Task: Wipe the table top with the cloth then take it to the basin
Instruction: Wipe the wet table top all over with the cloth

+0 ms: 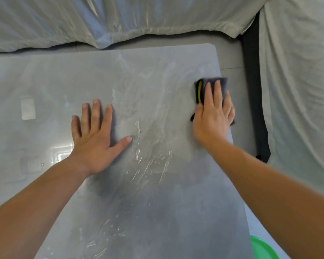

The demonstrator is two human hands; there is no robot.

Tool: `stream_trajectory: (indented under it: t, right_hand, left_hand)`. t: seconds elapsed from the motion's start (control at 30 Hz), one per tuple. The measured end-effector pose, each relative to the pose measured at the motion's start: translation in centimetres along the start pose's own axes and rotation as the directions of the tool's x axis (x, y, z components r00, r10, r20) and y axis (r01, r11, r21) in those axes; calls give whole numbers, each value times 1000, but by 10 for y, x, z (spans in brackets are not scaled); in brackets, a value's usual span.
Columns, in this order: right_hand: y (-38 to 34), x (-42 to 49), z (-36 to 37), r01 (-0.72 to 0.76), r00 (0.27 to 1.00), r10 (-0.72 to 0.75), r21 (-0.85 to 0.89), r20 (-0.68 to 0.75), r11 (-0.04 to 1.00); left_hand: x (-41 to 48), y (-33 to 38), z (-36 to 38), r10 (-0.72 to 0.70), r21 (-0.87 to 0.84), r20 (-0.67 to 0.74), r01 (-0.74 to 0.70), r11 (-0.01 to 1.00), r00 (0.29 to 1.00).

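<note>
— Where is the cloth [223, 83] lying?

— It is sitting at the far right edge of the desk [64, 81], under the right hand [212, 116]. That hand is pressing it down with flat, straight fingers [217, 91]. Nothing is curling round it, so it is being pushed, not gripped.

— And the other hand?

— The left hand [95, 144] is resting palm-down on the bare desk, fingers spread and released, holding nothing. I am judging that it is bracing the body.

— Which way is the cloth running?

— Its long axis is pointing away from the person, along the desk's right edge and in line with the fingers on top. A yellow stripe is showing down its left side, and its right side is appearing to overhang the edge a little.

— So what is the coming stroke turning on?

— The wet streaks [150, 146] are lying to the left of the cloth, between the two hands and nearer the person. I am reckoning the right hand should be sweeping leftward and back toward the body, broadside to that long axis.

— And the basin?

— A green basin [264, 247] is peeking in at the lower right, below desk level, on the right hand's side. That hand is the nearer one for carrying, though the wiping is looking unfinished.
</note>
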State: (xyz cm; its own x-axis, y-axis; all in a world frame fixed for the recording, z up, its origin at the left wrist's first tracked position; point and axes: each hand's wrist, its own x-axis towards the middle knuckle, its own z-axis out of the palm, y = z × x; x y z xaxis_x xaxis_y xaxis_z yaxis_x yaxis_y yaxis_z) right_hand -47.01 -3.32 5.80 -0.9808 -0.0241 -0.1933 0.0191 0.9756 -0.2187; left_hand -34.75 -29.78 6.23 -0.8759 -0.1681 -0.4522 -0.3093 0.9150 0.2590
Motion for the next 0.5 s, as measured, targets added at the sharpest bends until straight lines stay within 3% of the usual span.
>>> stream_trajectory:
  t: [0.1, 0.27, 0.37, 0.5]
  right_hand:
    - [-7, 0, 6, -23, 999, 24, 41, -33, 999]
    - [5, -85, 11, 232, 971, -230, -24, 68, 972]
    - [-2, -53, 8, 344, 936, -338, -50, 100, 938]
    - [-52, 20, 19, 246, 969, -246, -22, 4, 969]
  left_hand:
    - [-6, 5, -2, 2, -120, -65, -10, 993, 998]
    - [-33, 10, 14, 45, -100, -83, -54, 993, 996]
    - [-36, 11, 25, 26, -50, -101, -32, 998, 995]
    - [-33, 12, 35, 23, 19, -149, -20, 1000, 989]
